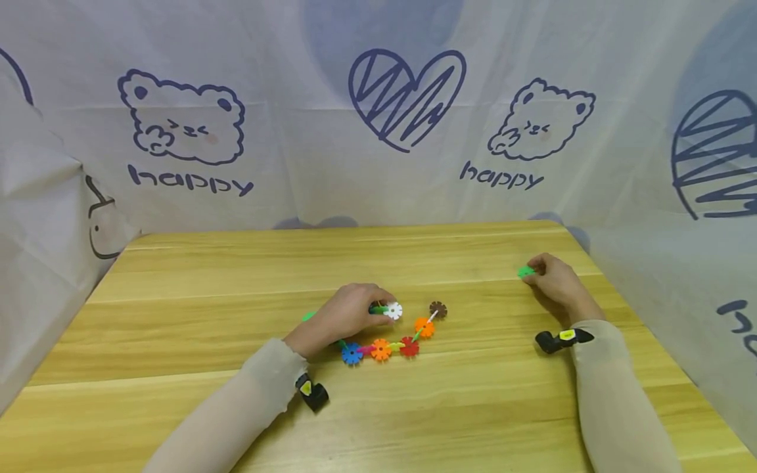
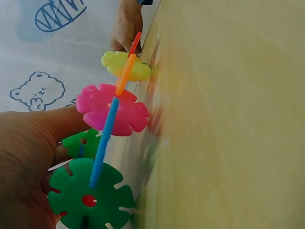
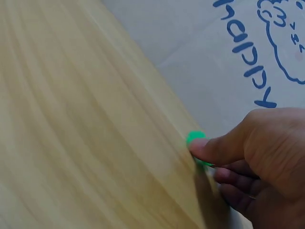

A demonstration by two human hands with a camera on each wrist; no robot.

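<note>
A chain of notched, flower-shaped plastic interlocking discs lies on the table, running through blue (image 1: 351,353), orange (image 1: 381,349) and red (image 1: 409,347) to a brown disc (image 1: 438,310) at its right end. My left hand (image 1: 350,311) grips the chain's other end, its fingers around a green piece beside a white disc (image 1: 394,311). Close up in the left wrist view are a dark green disc (image 2: 114,188), a pink disc (image 2: 126,114) and a yellow one (image 2: 138,71). Toward the far right, my right hand (image 1: 556,281) pinches a single light green disc (image 1: 525,271) between thumb and fingers.
The wooden table (image 1: 449,414) reaches back to a white curtain (image 1: 296,131) printed with bears, hearts and lettering. A bit of light green (image 1: 308,316) shows behind the left wrist. Both wrists wear small black cameras (image 1: 313,394).
</note>
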